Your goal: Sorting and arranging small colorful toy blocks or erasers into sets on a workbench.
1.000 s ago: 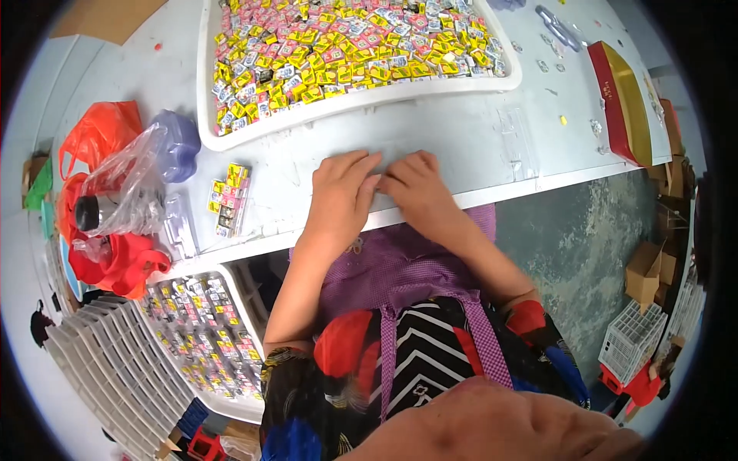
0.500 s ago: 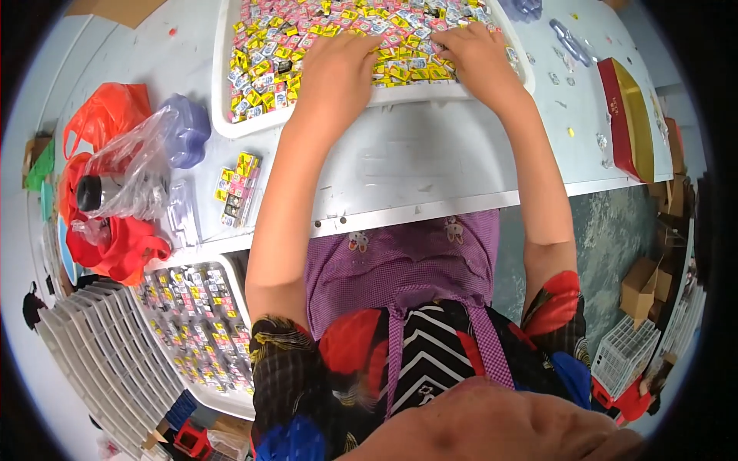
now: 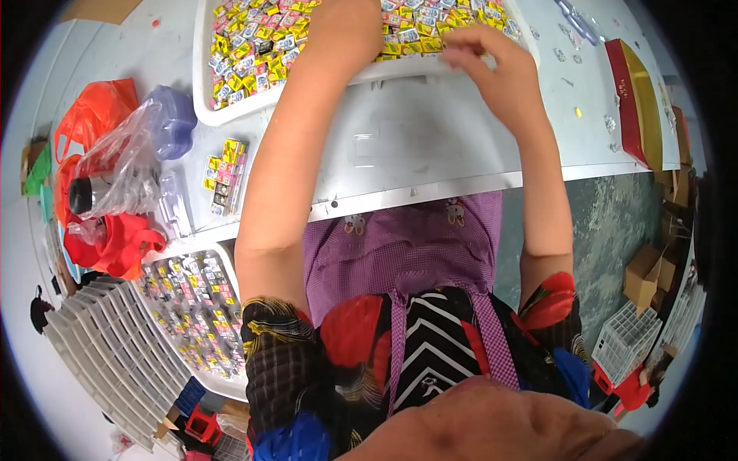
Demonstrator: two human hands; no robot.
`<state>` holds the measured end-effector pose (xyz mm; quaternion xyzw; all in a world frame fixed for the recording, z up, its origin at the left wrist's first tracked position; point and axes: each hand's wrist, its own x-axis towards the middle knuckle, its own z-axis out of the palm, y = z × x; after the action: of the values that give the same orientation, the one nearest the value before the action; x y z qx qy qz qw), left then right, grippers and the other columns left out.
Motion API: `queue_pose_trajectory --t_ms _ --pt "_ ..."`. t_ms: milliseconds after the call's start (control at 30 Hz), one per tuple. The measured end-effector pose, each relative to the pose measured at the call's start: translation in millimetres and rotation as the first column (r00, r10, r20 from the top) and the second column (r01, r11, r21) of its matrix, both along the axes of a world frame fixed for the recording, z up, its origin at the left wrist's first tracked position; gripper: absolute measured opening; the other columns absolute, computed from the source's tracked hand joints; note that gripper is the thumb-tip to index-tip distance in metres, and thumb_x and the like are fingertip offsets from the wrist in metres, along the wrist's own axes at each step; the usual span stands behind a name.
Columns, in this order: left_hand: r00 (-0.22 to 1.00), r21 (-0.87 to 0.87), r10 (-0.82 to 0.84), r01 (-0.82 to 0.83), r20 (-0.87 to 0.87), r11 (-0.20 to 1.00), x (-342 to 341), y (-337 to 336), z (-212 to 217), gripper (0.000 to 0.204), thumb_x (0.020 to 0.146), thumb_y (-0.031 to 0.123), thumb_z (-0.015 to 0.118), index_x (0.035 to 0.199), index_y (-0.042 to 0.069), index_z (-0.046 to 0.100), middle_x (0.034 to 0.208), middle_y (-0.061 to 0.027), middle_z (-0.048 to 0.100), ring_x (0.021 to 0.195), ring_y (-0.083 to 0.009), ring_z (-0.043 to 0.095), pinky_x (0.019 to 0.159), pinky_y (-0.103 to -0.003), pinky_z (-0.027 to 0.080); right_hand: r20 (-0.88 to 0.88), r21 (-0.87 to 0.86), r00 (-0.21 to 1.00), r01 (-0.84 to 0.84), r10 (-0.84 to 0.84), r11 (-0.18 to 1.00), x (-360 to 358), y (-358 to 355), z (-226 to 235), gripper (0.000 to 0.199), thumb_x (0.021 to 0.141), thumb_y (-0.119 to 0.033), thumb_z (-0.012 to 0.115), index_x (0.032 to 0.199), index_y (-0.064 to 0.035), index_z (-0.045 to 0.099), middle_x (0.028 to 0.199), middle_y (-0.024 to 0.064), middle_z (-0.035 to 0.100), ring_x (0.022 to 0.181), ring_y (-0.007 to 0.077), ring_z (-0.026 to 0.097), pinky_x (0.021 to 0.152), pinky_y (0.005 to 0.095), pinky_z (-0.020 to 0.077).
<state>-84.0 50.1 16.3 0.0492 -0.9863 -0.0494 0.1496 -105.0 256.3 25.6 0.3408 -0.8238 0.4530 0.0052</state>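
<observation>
A white tray [image 3: 204, 104] on the table is filled with small wrapped blocks [image 3: 269, 46] in yellow, pink and white, a few darker. My left hand [image 3: 346, 34] reaches down among the blocks at the middle of the tray; its fingers are hidden behind the back of the hand, so I cannot see what they hold. Over the tray's near edge, right of the middle, is my right hand [image 3: 500, 69]. Its fingers are loosely bent and apart, the tips a little blurred, and nothing shows between them.
Left of the tray are a clear case of wrapped blocks [image 3: 224, 177], purple plastic containers [image 3: 171, 123], a dark-capped bottle [image 3: 81, 196] and red bags [image 3: 115, 246]. Below stands another filled tray [image 3: 227, 269] beside stacked trays [image 3: 100, 338]. A red-and-gold box [image 3: 634, 104] lies right.
My left hand has moved up, deeper over the tray. My right hand has drawn back from the blocks toward the near rim, its fingers curling. The view has shifted slightly.
</observation>
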Motion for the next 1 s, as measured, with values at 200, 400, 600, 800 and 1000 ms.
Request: queue_pose_trajectory --t_ms 200,400,600,800,1000 --pt "0.897 0.313 -0.272 0.385 -0.349 0.868 14.4 -9.5 2.0 0.012 0.079 0.011 0.064 0.083 0.001 0.068 0.08 -0.0199 0.065 0.081 -0.0372 0.061 0.079 -0.045 0.049 0.4 -0.125 0.915 0.001 0.049 0.992 57.6 34.5 -38.6 0.009 0.084 0.003 0.065 0.092 0.0007 0.064 0.08 0.004 0.066 0.077 0.0105 0.063 0.072 0.0246 0.0489" --pt "0.931 0.489 -0.046 0.231 -0.362 0.841 52.3 25.4 21.5 0.011 0.079 0.01 0.064 0.084 0.001 0.067 0.079 -0.019 0.064 0.081 -0.0375 0.059 0.078 -0.047 0.046 0.477 -0.153 0.878 0.129 -0.041 0.98 80.0 42.1 -66.1 0.01 0.084 0.004 0.065 0.093 0.0005 0.064 0.083 0.0038 0.066 0.077 0.0115 0.063 0.073 0.0246 0.0495" --pt "0.981 0.89 -0.192 0.105 -0.02 0.444 114.2 55.2 -23.9 0.016 0.081 0.0 0.062 0.097 0.002 0.067 0.091 -0.0137 0.063 0.079 -0.0298 0.063 0.071 -0.034 0.05 0.248 -0.019 0.967 0.06 -0.053 0.998 81.1 35.2 -76.3 0.015 0.079 0.006 0.065 0.091 -0.0024 0.066 0.092 0.0075 0.061 0.081 0.0183 0.061 0.074 0.029 0.0502" --pt "0.987 0.78 -0.163 0.111 -0.011 0.615 122.3 81.2 -43.4 0.013 0.083 -0.002 0.059 0.094 0.003 0.064 0.09 -0.0139 0.062 0.081 -0.0305 0.062 0.073 -0.035 0.051 -0.098 0.011 0.995 0.029 -0.028 1.0 83.8 32.0 -81.2 0.016 0.075 0.005 0.064 0.088 -0.0037 0.065 0.1 0.01 0.059 0.097 0.0304 0.052 0.083 0.0378 0.0444" --pt "0.983 0.694 -0.164 0.177 -0.085 0.698 123.1 90.8 -48.4 0.015 0.082 -0.001 0.057 0.095 0.004 0.062 0.091 -0.0135 0.064 0.089 -0.0345 0.058 0.078 -0.042 0.049 -0.131 0.051 0.991 0.001 0.006 0.999 84.5 33.2 -82.4 0.021 0.078 0.007 0.061 0.097 -0.0019 0.061 0.102 0.012 0.057 0.098 0.0313 0.051 0.084 0.0375 0.0445"
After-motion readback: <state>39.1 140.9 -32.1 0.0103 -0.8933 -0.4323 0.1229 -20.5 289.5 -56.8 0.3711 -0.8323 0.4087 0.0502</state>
